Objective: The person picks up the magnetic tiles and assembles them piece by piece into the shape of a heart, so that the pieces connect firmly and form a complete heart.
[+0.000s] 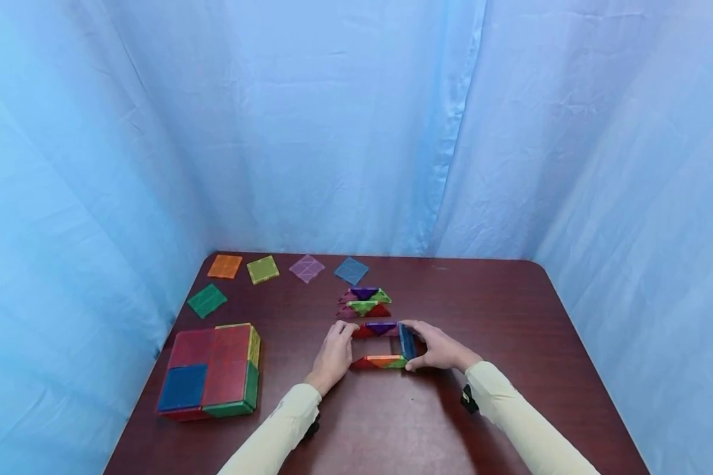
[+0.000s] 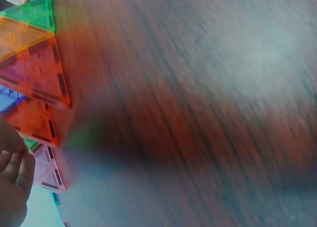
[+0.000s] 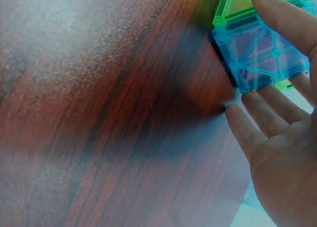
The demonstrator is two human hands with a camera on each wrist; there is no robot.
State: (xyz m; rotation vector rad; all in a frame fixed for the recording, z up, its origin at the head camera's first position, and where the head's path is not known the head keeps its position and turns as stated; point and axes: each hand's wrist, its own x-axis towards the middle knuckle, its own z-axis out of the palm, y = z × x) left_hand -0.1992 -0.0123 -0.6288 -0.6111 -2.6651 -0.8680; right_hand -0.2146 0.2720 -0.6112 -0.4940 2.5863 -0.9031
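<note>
Two strips of translucent magnetic triangle tiles stand on edge. The front strip runs red, orange, green; the back strip has red, purple and pink. Across their right ends stands a blue square tile. My right hand holds that square, thumb at the front by the green triangle and fingers at its far edge. At the left, my left hand pinches the red triangle at the back strip's end. No tile spans the left side between the strips.
Behind stand two more triangle strips. A large block of stacked square tiles is at left. Loose squares lie along the back left: green, orange, yellow, purple, blue. Blue curtains surround the table.
</note>
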